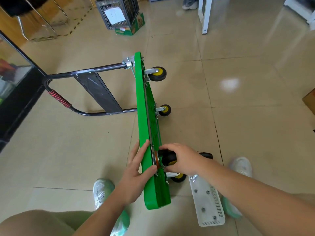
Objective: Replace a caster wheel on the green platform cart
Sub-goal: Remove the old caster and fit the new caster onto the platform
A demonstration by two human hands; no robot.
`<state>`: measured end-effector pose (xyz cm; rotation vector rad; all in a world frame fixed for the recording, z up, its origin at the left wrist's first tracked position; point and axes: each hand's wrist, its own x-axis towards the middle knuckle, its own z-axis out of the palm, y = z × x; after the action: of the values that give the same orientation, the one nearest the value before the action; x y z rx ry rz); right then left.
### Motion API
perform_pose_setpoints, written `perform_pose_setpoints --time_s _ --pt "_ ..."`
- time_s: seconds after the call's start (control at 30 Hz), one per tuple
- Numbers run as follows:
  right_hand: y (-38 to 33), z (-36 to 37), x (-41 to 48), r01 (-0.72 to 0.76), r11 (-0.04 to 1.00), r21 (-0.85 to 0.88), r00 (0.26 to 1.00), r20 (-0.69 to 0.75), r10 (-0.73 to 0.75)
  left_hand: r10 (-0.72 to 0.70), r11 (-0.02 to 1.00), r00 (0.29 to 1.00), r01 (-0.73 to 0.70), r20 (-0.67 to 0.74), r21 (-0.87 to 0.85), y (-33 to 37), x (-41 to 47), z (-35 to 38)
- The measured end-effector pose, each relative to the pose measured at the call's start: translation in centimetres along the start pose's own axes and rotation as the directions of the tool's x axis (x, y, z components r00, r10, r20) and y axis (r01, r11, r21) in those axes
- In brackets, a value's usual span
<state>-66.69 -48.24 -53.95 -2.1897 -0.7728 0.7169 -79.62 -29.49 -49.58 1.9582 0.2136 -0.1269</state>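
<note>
With the right hand [180,159], grips the black caster wheel [167,158] low in the centre of the frame, fingers curled over the tread, and holds it against the underside of the green platform cart [142,103]. With the left hand [136,169], just to the left, braces the deck: fingers straight and flat on the green face, thumb over the edge beside the caster's mounting plate [155,159].

Cart on its long edge on the floor, from lower centre up to mid-frame, with the handle [58,97] out to the left. Two more casters [159,74] towards the top, and another [179,177] just below the gripped one.

Probably the fitting step: seating the caster on its mount, nothing fastened yet. Cannot tell whether the holes line up; hidden by the hand.

Next calls for holding the plate square while reaching to the white tray [201,210] at lower right for the bolts [207,192] in it.
</note>
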Motion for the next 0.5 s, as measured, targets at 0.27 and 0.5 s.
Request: perform_pose_setpoints --time_s 0.27,0.5 --pt "0.29 0.22 0.56 0.043 0.999 0.004 0.999 -0.012 -0.043 -0.018 1.000 0.999 0.018 0.029 -0.017 0.08 0.19 -0.47" --pt "0.71 -0.52 -0.01 0.045 0.999 0.002 0.998 -0.032 -0.045 -0.013 0.998 1.000 0.015 0.026 -0.059 0.06 0.09 -0.38"
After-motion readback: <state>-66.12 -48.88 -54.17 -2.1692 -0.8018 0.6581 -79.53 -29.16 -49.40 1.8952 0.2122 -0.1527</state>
